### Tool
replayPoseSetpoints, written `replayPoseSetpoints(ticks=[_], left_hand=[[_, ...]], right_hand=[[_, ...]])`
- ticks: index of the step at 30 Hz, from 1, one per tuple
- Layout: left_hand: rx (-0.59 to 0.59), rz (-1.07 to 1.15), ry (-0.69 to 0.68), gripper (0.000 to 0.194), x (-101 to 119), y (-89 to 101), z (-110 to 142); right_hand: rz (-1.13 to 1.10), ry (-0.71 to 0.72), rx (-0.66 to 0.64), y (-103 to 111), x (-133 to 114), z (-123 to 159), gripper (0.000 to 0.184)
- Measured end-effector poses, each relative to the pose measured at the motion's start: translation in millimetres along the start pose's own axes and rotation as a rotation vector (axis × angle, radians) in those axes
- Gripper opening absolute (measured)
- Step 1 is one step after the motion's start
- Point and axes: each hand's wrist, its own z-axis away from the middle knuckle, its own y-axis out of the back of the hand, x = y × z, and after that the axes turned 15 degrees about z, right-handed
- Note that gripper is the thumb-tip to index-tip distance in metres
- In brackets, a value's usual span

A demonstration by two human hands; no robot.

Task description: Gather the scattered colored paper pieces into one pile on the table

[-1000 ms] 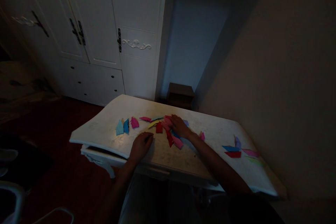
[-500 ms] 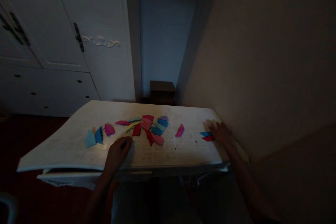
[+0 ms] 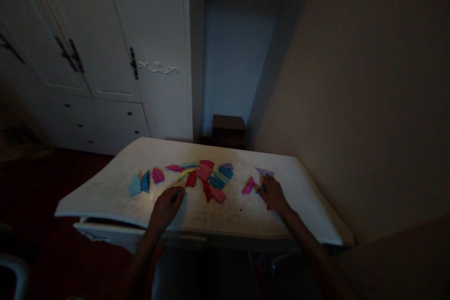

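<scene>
A white table [image 3: 116,187] carries a heap of folded coloured paper pieces [image 3: 211,179] in pink, red, blue and yellow. My left hand [image 3: 166,205] rests on the tabletop just left of the heap, fingers curled loosely; whether it holds anything is too dark to tell. My right hand [image 3: 272,194] lies flat on the table at the right, fingers over some paper pieces that it hides. A pink piece [image 3: 248,186] lies by its fingertips and a purple piece [image 3: 263,171] just beyond them. Two blue pieces [image 3: 139,183] and a pink one [image 3: 157,175] lie apart at the left.
White cupboard doors and drawers [image 3: 105,65] fill the back left. A small dark wooden stool [image 3: 228,129] stands behind the table in a corner. A beige wall [image 3: 369,103] runs close along the right side. The floor at the left is dark red.
My right hand went from the central heap out to the pieces at the far right, then came back leftward across the table. The far-right pieces now lie nearer the heap. My left hand stayed put.
</scene>
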Motion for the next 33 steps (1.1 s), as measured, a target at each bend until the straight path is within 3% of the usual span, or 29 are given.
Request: replayPoseSetpoints(ticks=[4, 8, 12, 16, 20, 25, 30, 33], left_hand=[[-0.001, 0.007, 0.003, 0.038, 0, 0.1, 1], [-0.014, 0.012, 0.001, 0.036, 2, 1.5, 1], [-0.005, 0.042, -0.013, 0.033, 1, 2.5, 1], [0.005, 0.057, -0.009, 0.03, -1, 2.3, 3], [0.011, 0.076, -0.003, 0.029, -1, 1.8, 4], [0.015, 0.059, 0.004, 0.028, -2, 2.0, 5], [-0.007, 0.013, -0.054, 0.029, 1, 2.9, 8], [-0.034, -0.042, -0.149, 0.042, 2, 2.2, 9]], right_hand=[[-0.03, 0.08, -0.037, -8, -53, -27, 0.058], [-0.099, 0.196, -0.068, -8, -87, -45, 0.051], [-0.184, 0.24, 0.003, -5, -95, -57, 0.051], [-0.155, 0.145, 0.075, -5, -81, -77, 0.058], [-0.075, 0.091, -0.002, -11, -76, -92, 0.07], [-0.053, 0.192, -0.101, -12, -105, -86, 0.068], [-0.09, 0.208, -0.089, -7, -142, -85, 0.065], [-0.128, 0.211, -0.048, -2, -163, -91, 0.06]])
